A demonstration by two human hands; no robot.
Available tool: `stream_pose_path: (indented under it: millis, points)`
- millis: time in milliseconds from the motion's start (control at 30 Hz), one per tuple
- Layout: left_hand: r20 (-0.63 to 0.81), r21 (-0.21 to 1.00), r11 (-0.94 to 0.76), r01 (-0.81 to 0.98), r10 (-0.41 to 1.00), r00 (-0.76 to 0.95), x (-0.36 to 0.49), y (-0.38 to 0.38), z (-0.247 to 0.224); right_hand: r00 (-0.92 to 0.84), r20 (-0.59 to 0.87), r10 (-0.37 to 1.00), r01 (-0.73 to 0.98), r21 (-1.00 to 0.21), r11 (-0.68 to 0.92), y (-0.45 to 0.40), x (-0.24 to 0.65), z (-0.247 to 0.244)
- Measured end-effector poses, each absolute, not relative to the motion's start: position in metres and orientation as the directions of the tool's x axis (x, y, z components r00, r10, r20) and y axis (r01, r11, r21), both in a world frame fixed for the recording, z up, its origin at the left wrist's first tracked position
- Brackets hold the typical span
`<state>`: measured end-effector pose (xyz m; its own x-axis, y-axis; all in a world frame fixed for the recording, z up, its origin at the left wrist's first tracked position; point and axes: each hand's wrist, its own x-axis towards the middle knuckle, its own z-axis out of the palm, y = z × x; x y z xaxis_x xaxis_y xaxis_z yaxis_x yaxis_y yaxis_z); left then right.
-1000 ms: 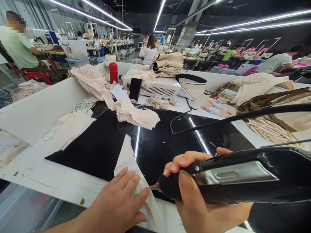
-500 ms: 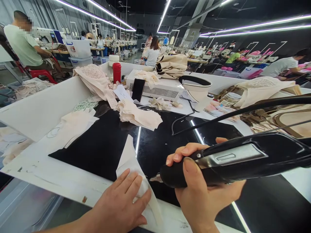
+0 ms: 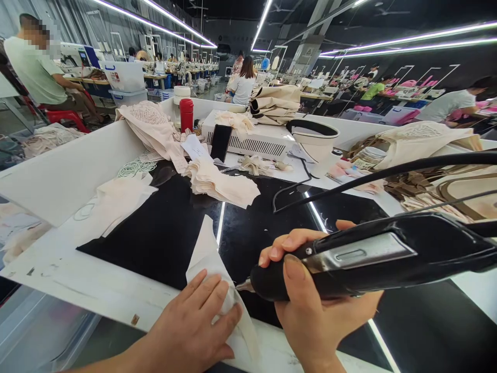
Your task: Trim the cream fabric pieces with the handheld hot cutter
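pale fabric [image 3: 205, 249] lay under the flat left hand [image 3: 198, 315]; the right hand [image 3: 314, 316] gripped a black tool [image 3: 392, 264], tip by the fabric's edge.

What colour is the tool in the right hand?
The tool is mostly black with a silvery panel, best seen in the head view.

Overhead strip lights [image 3: 262, 23] glare off black tabletop [image 3: 155, 243]; ceiling [image 3: 229, 9] dark; wide-angle stretching at edges.
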<state>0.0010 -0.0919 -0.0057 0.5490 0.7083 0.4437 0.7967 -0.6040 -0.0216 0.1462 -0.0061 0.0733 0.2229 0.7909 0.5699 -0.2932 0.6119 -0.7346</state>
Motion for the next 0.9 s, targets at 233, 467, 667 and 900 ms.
stream_pose_path:
  millis: [233, 467, 667, 900]
  points:
    - [0.434, -0.036, -0.638, 0.77, 0.684, 0.587, -0.002, -0.091, -0.004, 0.202, 0.568, 0.798, -0.314, -0.734, 0.602, -0.008, 0.145, 0.074]
    - [0.366, -0.009, -0.628, 0.778, 0.722, 0.587, -0.005, -0.095, -0.008, 0.203, 0.569, 0.797, -0.33, -0.726, 0.603, -0.008, 0.144, 0.072]
    - [0.39, 0.016, -0.626, 0.78, 0.722, 0.571, -0.007, -0.095, -0.013, 0.192, 0.569, 0.8, -0.326, -0.732, 0.598, -0.008, 0.144, 0.073]
    - [0.445, 0.03, -0.625, 0.78, 0.707, 0.55, -0.007, -0.094, -0.013, 0.176, 0.562, 0.808, -0.34, -0.735, 0.586, -0.01, 0.144, 0.075]
